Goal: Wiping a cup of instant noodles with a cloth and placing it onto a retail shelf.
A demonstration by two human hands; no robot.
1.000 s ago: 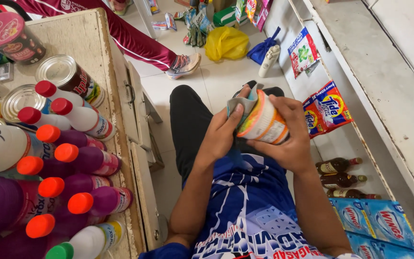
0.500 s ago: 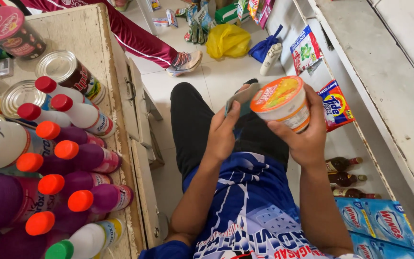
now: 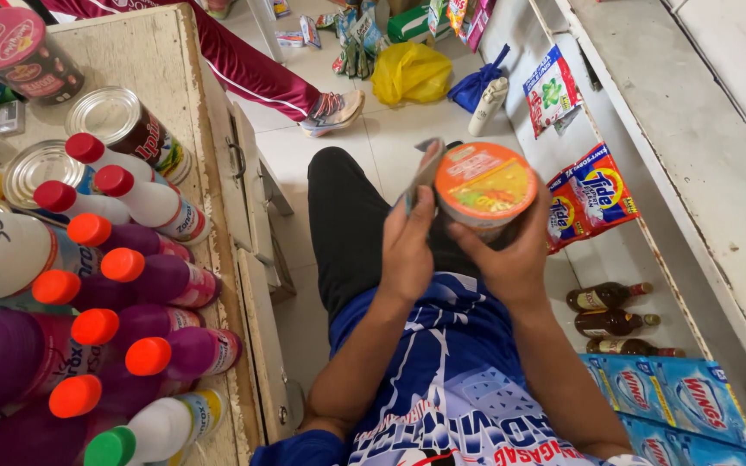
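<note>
Overhead, open floor (image 3: 321, 164) lies at twelve o'clock; right hand (image 3: 511, 259) grasps the noodle cup (image 3: 485, 185), left hand (image 3: 407, 250) pinches a grey cloth (image 3: 422, 173).

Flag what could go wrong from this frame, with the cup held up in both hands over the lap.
The round cup sits in the right hand from below only, so it might tip off toward the floor. The left hand also pinches a grey cloth against it, which could slip loose. The crowded purple bottles at the counter edge could be knocked by an elbow.
</note>
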